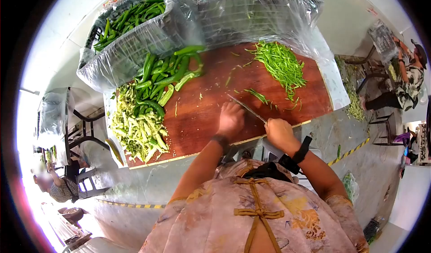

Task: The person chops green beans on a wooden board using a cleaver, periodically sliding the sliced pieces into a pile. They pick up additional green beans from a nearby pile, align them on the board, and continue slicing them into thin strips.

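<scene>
My right hand [281, 135] is wrapped round the handle of a knife [249, 109], its thin blade pointing to the upper left over the red-brown board [197, 118]. Just left of the blade, my left hand [231, 118] rests low on the board with curled, slightly blurred fingers; what lies under them is hidden. A few cut green strips [257, 95] lie beyond the blade. Farther right sits a heap of shredded green pepper [280, 66]. On the left are whole and split green peppers [164, 75], beside a pile of pale pepper cores and seeds [137, 129].
Behind the board stand a plastic-lined crate of green peppers [130, 22] and a second lined crate [256, 17]. One person [406, 80] is at the far right, another [63, 188] at the far left. A stool [386, 127] stands on the right.
</scene>
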Demonstrator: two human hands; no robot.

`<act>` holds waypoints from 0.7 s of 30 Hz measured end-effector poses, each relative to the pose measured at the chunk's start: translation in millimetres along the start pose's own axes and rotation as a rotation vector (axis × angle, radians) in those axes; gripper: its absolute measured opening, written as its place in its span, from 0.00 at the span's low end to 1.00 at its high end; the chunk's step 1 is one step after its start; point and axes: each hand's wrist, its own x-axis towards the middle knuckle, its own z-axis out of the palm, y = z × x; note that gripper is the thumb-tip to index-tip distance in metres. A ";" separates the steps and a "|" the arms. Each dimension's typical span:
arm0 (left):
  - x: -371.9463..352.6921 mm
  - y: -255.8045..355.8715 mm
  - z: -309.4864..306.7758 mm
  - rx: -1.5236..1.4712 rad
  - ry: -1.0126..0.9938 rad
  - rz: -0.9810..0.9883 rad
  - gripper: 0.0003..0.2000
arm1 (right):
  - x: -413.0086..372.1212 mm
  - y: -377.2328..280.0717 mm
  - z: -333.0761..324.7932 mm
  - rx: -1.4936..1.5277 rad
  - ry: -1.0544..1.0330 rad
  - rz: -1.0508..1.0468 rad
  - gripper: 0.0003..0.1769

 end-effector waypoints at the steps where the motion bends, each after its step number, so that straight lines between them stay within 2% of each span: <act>1: -0.5 -0.7 0.1 -0.014 -0.006 0.003 0.08 | 8.0 0.1 7.8 0.015 0.005 -0.034 0.13; 3: 0.5 0.2 0.6 -0.028 -0.010 0.000 0.07 | 24.0 -1.6 14.9 0.026 0.007 -0.070 0.13; 5: 2.6 0.8 -2.3 0.005 0.010 -0.066 0.07 | 37.9 -6.0 17.7 0.078 0.124 -0.107 0.13; 6: 2.7 -1.3 -1.1 0.007 0.012 -0.057 0.07 | 37.9 -9.1 8.3 0.080 0.072 -0.038 0.13; 10: -4.0 -3.8 5.4 0.016 -0.021 -0.043 0.06 | 35.2 -11.8 5.8 0.081 0.086 -0.058 0.13; 12: -6.2 -3.9 3.5 0.024 -0.044 -0.032 0.06 | 26.0 -4.9 0.1 0.037 -0.021 -0.056 0.13; 15: -3.8 -0.3 -0.4 -0.040 0.004 0.000 0.06 | 7.5 5.7 3.7 0.033 0.007 -0.037 0.13; 17: -5.4 -0.5 -1.0 -0.061 -0.068 0.028 0.07 | 4.1 5.5 4.2 0.004 -0.054 0.008 0.13; 21: -5.7 -3.0 0.5 -0.092 -0.095 0.020 0.07 | 3.9 9.5 11.9 0.032 -0.005 -0.014 0.12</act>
